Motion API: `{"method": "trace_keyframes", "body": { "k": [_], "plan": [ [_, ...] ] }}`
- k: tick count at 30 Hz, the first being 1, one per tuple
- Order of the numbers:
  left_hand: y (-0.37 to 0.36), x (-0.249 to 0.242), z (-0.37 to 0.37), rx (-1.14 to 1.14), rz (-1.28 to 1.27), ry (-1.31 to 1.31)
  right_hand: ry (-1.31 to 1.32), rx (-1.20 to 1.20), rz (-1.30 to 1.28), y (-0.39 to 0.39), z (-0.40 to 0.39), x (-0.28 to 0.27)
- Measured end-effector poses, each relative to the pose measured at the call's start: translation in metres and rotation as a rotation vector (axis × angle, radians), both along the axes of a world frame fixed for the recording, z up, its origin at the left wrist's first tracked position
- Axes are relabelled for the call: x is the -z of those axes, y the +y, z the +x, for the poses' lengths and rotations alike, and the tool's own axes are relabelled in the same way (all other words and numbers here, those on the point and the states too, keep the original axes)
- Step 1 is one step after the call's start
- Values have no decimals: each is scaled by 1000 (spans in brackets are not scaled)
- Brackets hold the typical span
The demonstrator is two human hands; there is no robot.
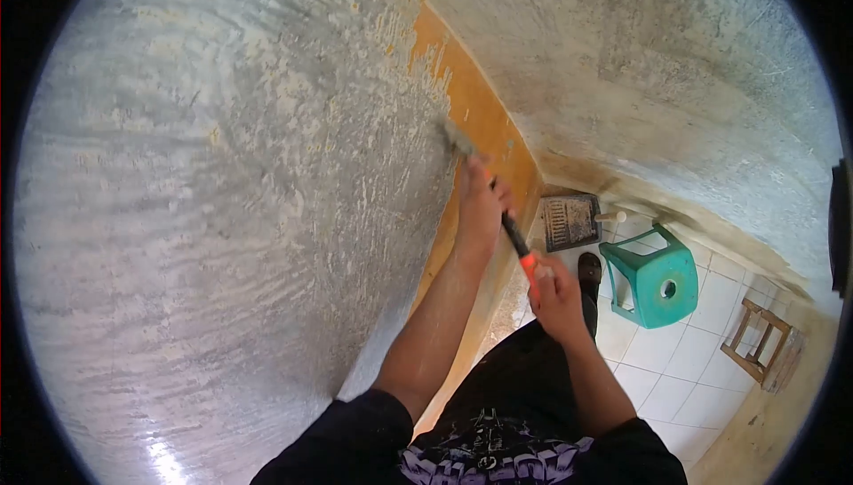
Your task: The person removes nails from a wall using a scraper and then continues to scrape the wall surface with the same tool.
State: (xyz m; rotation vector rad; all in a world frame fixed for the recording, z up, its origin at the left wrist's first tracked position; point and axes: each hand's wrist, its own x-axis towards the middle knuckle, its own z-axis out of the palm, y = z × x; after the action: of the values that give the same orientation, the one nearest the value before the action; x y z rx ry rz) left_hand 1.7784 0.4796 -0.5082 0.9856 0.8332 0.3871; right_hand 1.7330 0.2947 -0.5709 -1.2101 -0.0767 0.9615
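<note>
A long-handled scraper [515, 234] with a black and orange handle slants up and left, its head blurred against the wall. My left hand [482, 205] is wrapped round the upper handle near the head. Lower down, my right hand [556, 297] grips the orange end. The head meets the wall where grey, rough, streaked surface [355, 130] borders a strip of orange-yellow paint [475, 99]. This strip runs along the corner between two walls.
A green plastic stool [666, 285] stands on the white tiled floor [657, 347], beside a dirty paint tray [570, 221]. Farther right is a small wooden stool [755, 343]. My dark shoe [589, 267] is near the tray. A second grey wall [657, 59] rises beyond the corner.
</note>
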Motion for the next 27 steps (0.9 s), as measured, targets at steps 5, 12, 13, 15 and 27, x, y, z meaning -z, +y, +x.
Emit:
{"method": "trace_keyframes", "body": {
  "k": [5,12,13,15,27],
  "plan": [
    [-6,11,11,-46,41,-22,25,-13,-19,1,18,3],
    [-7,19,-10,-24,39,28,69,-1,10,2,-5,22],
    [-6,21,-6,-26,37,8,19,-2,10,2,-1,25],
    [-7,21,-3,-52,56,16,-82,11,9,1,4,28],
    [-8,24,4,-67,50,-15,-71,15,25,3,13,33]
  ]
}}
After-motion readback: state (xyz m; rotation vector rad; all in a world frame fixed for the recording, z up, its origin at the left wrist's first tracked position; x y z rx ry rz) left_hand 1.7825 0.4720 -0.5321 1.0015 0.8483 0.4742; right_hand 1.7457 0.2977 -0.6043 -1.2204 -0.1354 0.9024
